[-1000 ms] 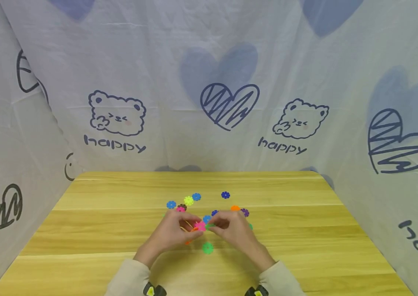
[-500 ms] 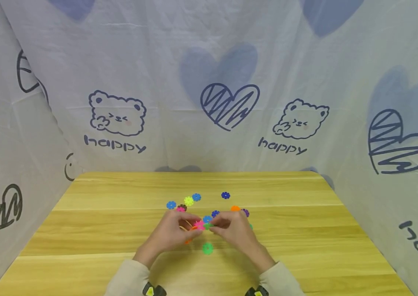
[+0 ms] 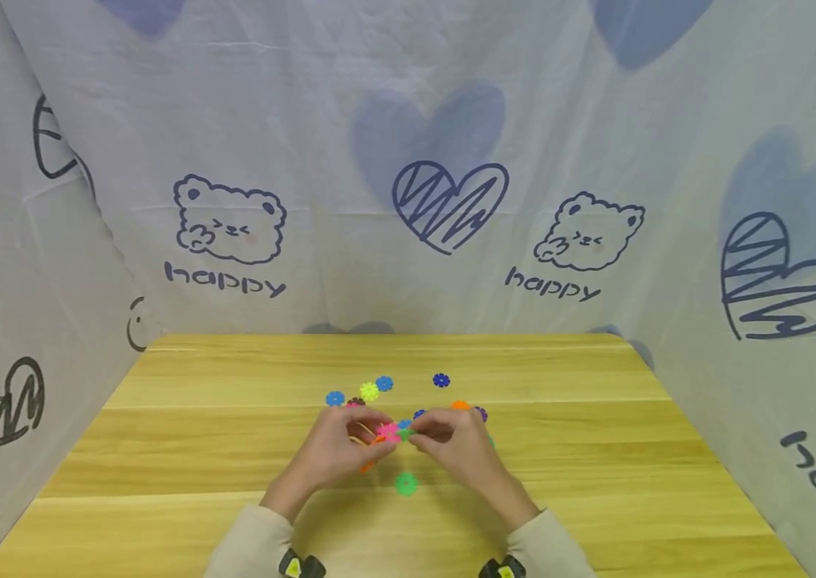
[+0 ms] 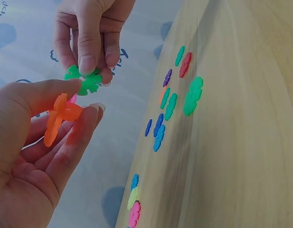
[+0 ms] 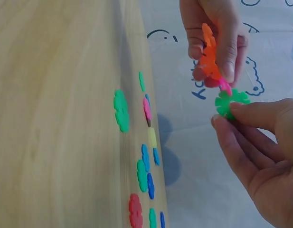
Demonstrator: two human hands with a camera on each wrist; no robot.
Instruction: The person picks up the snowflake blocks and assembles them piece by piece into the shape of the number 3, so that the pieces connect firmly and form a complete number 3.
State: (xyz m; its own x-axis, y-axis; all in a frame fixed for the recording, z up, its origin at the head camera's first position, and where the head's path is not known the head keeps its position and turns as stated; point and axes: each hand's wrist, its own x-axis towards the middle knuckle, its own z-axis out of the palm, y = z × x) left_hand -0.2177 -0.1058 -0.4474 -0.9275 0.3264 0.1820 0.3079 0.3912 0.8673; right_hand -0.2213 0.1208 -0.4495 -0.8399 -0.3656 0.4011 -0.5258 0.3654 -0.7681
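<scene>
In the head view my left hand [image 3: 335, 449] and right hand [image 3: 461, 449] meet above the table's middle. The left one pinches a small cluster of notched plastic snowflake discs: a pink disc [image 3: 388, 433] and orange discs [image 5: 209, 59] fitted crosswise. Between thumb and fingers, my right hand holds a green snowflake disc [image 4: 90, 83]. Its edge touches the pink disc [image 5: 225, 87] in the right wrist view; how deep the slots engage is hidden. Left fingers cover much of the pink disc in the left wrist view.
Loose discs lie on the wooden table [image 3: 559, 466] around the hands. A green disc [image 3: 406, 484] is nearest the person, a dark blue disc [image 3: 440, 380] farther back. Yellow [image 3: 369, 392] and blue [image 3: 335, 398] discs lie at back left. A printed cloth [image 3: 350, 265] hangs behind.
Both hands have lifted very slightly with the discs. The green disc has turned a little against the pink one; the loose discs lie as before.
</scene>
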